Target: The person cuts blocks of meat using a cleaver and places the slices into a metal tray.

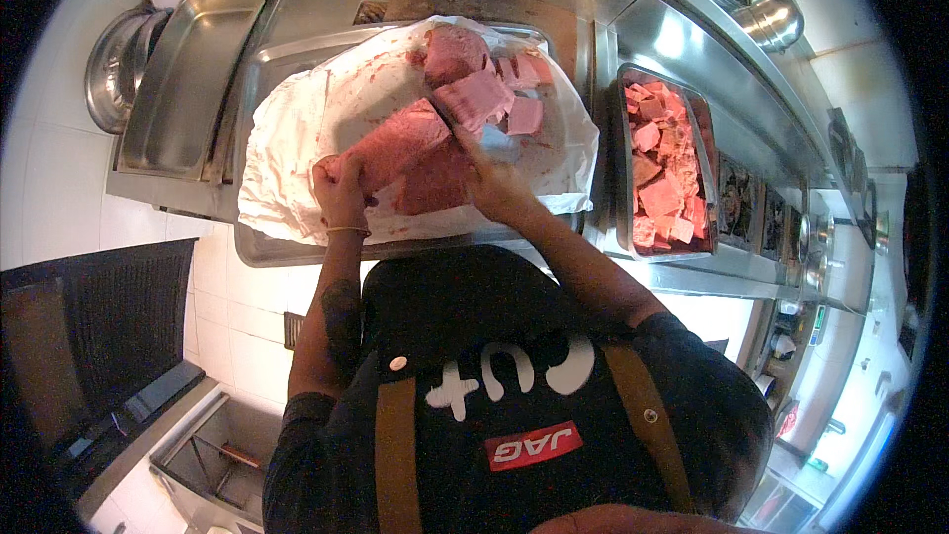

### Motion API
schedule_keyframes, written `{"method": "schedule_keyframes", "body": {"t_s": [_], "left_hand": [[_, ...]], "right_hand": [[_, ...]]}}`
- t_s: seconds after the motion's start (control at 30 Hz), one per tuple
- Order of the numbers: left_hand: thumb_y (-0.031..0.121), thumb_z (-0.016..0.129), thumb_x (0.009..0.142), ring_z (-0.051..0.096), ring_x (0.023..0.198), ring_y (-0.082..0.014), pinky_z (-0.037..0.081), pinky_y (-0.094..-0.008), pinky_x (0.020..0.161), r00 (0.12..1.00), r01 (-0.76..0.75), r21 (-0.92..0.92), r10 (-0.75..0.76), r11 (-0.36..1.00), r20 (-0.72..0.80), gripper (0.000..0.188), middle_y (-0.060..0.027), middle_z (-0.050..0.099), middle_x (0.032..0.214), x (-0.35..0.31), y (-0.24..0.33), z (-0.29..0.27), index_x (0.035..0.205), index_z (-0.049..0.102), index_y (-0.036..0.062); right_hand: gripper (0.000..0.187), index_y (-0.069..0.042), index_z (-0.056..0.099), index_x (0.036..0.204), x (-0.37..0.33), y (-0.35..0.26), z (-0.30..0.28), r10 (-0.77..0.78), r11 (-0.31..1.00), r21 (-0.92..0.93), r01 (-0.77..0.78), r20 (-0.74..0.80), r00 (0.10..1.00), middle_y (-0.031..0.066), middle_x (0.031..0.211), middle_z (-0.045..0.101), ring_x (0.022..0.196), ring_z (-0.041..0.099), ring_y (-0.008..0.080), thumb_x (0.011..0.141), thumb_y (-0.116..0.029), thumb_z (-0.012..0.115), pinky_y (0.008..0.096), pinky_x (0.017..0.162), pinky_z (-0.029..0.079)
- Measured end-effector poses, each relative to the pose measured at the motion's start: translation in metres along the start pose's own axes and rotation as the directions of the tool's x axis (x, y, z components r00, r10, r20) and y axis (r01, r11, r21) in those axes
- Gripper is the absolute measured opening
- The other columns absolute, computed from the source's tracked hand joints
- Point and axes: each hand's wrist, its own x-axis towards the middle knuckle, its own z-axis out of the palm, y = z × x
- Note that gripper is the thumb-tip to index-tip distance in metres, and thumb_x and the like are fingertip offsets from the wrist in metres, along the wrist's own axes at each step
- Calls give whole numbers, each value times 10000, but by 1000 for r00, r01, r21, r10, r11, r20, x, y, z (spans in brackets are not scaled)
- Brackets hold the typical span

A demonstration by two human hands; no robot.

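Note:
A long slab of raw red meat lies slantwise on white paper spread over a metal tray. My left hand is closed around the slab's near left end. In my right hand is a knife; its thin dark blade is at the slab's far right end, and the fingers hide its handle. Just past the blade sit a cut, paler block and several smaller pieces. Another dark red chunk rests at the paper's far side. Darker meat lies between my hands.
To the right, a deep metal pan holds many cut meat chunks. At the left stand a metal pan and round metal bowls. More steel bowls sit on a raised shelf at the far right.

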Motion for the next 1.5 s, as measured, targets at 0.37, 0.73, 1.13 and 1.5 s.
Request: {"method": "schedule_keyframes", "body": {"t_s": [0.37, 0.73, 1.13, 1.5], "left_hand": [[239, 813, 834, 619, 717, -196, 551, -328, 470, 999, -5, -52, 7, 999, 49, 433, -80, 593, 928, -4, -17, 27, 1100, 522, 59], [214, 790, 855, 618, 615, -195, 531, -344, 383, 994, -108, -12, 108, 994, 32, 384, -95, 602, 900, 19, -39, 19, 1065, 510, 54], [355, 824, 870, 610, 668, -176, 538, -326, 466, 976, -207, -24, 208, 978, 67, 435, -68, 603, 888, 21, -57, 9, 1034, 524, 86], [217, 772, 881, 594, 628, -167, 546, -333, 424, 996, -72, -101, 77, 992, 47, 359, -74, 584, 892, 2, -25, 35, 1056, 498, 65]], "right_hand": [[608, -142, 374, 1562, 35, -53, -105, -170, 949, 218, 227, -251, 953, 282, 1167, 676, 1071, 662, 477, 990, -143, 581, 554, 1005, 473], [698, -132, 327, 1590, 44, -35, -118, -286, 951, 20, 308, -318, 904, 217, 938, 717, 764, 687, 435, 956, -69, 612, 509, 771, 544], [607, -87, 381, 1552, 24, -3, -46, -71, 985, 156, 74, -24, 997, 290, 893, 682, 766, 698, 410, 985, -133, 593, 507, 722, 546], [592, -130, 401, 1547, -3, 8, -26, -31, 993, 113, 41, -90, 996, 227, 878, 694, 728, 662, 387, 982, -141, 576, 517, 739, 550]]}}
